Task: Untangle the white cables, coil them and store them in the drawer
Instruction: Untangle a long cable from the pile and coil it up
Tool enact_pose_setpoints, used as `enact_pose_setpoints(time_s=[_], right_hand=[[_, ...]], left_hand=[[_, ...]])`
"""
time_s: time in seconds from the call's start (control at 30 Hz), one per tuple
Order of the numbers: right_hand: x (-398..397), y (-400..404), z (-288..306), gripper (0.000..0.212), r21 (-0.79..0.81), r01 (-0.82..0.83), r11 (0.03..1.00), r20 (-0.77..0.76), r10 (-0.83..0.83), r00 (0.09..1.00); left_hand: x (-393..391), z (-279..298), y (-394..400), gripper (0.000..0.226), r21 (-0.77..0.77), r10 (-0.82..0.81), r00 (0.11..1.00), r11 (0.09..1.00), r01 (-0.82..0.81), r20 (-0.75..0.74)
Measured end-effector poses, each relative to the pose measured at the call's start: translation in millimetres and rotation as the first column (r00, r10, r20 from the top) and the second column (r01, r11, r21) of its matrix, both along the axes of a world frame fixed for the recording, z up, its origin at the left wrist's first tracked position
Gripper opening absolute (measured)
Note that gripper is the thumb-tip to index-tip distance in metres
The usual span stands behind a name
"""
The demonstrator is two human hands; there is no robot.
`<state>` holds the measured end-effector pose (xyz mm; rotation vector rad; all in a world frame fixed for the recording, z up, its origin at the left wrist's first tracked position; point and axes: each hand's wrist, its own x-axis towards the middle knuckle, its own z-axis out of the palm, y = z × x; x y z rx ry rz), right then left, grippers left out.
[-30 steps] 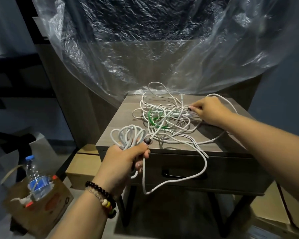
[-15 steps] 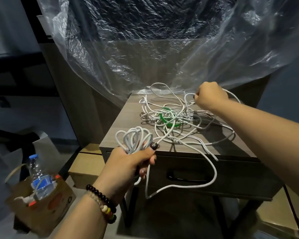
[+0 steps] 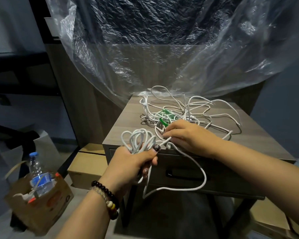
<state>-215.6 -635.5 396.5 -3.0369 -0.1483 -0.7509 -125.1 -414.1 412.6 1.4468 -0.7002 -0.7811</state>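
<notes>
The head view looks down at a small wooden desk (image 3: 259, 135) with one drawer (image 3: 214, 180) in its front; the drawer is closed and has a dark handle (image 3: 186, 176).

The left hand (image 3: 131, 163) is in front of the near left corner of the desk. Its fingers and thumb are curled around a coil (image 3: 139, 139) of white cable, and the loops stand up above the fist. From this hand one strand hangs down in a long loop in front of the drawer.

The right hand (image 3: 186, 135) lies at the near edge of the desk, palm down, just beside the left thumb. Its fingertips seem to pinch a white strand that runs to the coil, but the fingers hide the contact, so I cannot tell this for sure.

Behind the right hand, a tangle (image 3: 188, 111) of white cables lies on the desk top, with a green tie (image 3: 164, 118) inside it.

A clear plastic sheet (image 3: 162, 49) hangs behind the desk. On the floor at the left stands a paper bag (image 3: 41, 209) with a water bottle (image 3: 37, 171) in it. The left wrist wears bead bracelets (image 3: 107, 199).
</notes>
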Motion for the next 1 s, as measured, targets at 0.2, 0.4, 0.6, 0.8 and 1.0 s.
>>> enact_pose_setpoints(time_s=[0.2,0.4,0.6,0.8,1.0], right_hand=[[27,-34,13,0.02,-0.094,0.06,0.994,0.076,-0.053,0.996],[59,-55,28,0.014,0.019,0.235,0.972,0.132,-0.235,0.963],[90,-80,58,0.017,0.106,0.334,0.936,0.096,-0.344,0.934],[98,-108,113,0.025,0.15,0.449,0.881,0.029,-0.458,0.888],[100,-96,168,0.037,0.036,0.522,0.852,0.083,-0.523,0.848]], left_hand=[[8,-1,2,0.02,0.017,-0.013,1.0,1.0,0.013,0.002],[10,-13,-5,0.023,0.076,0.052,0.998,0.996,-0.049,-0.03],[19,-14,-11,0.024,0.119,0.092,0.992,0.99,-0.082,-0.088],[23,-12,-18,0.031,0.134,0.127,0.988,0.984,-0.116,-0.083],[24,-7,-20,0.033,0.134,0.165,0.985,0.978,-0.159,-0.042]])
